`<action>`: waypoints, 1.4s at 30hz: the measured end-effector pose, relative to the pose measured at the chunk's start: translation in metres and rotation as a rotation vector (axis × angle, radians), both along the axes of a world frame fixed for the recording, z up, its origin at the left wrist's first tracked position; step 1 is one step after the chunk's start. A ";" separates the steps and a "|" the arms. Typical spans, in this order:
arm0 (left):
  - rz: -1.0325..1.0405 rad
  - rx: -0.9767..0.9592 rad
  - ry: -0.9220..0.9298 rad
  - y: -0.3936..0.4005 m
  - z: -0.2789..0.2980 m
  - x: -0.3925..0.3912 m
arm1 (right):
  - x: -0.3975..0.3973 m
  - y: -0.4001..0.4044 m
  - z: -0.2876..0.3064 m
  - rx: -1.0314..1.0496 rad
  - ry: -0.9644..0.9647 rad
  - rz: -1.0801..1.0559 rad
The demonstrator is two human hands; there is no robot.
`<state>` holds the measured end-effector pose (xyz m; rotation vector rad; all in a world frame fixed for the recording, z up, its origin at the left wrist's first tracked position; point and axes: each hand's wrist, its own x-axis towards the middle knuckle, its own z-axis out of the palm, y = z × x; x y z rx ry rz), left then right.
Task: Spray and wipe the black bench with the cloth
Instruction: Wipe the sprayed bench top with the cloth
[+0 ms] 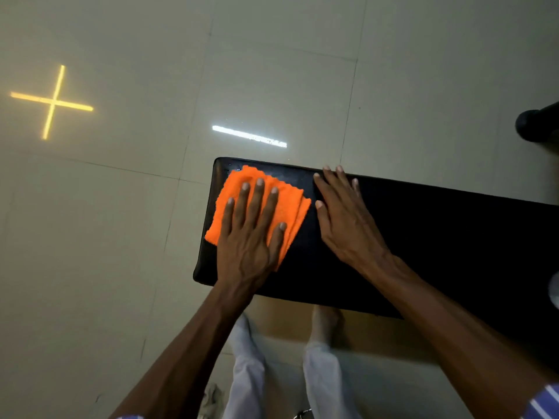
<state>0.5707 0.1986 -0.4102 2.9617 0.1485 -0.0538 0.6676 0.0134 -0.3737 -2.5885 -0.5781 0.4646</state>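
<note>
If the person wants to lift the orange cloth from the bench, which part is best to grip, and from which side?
Probably the right edge of the cloth, coming from the right. There the folded layers fan out on the bench and lie bare, so one pinch could catch them all. The left hand lies flat over the middle; the right hand rests on the bench just beside that edge.

The black bench (423, 237) stands on a pale tiled floor (121, 267), and on its left end lies a folded orange cloth (290, 207) with the left hand (251, 234) flat on it, while the right hand (344, 219) rests flat just beside.
</note>
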 end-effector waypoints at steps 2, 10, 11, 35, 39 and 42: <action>0.032 0.003 0.011 0.009 0.001 0.003 | 0.004 0.008 -0.002 -0.015 -0.010 0.044; 0.114 -0.055 -0.016 0.007 -0.004 0.041 | -0.002 0.022 -0.020 -0.145 -0.150 0.072; 0.090 -0.043 -0.019 0.006 -0.003 0.024 | -0.003 0.023 -0.020 -0.158 -0.160 0.073; 0.566 -0.188 -0.041 0.006 -0.006 0.011 | 0.000 0.010 -0.030 -0.203 -0.172 0.195; 0.585 -0.124 -0.090 -0.018 -0.010 -0.030 | -0.001 0.007 -0.030 -0.207 -0.196 0.247; 0.659 -0.126 -0.079 -0.036 -0.009 -0.056 | -0.002 0.008 -0.028 -0.198 -0.192 0.280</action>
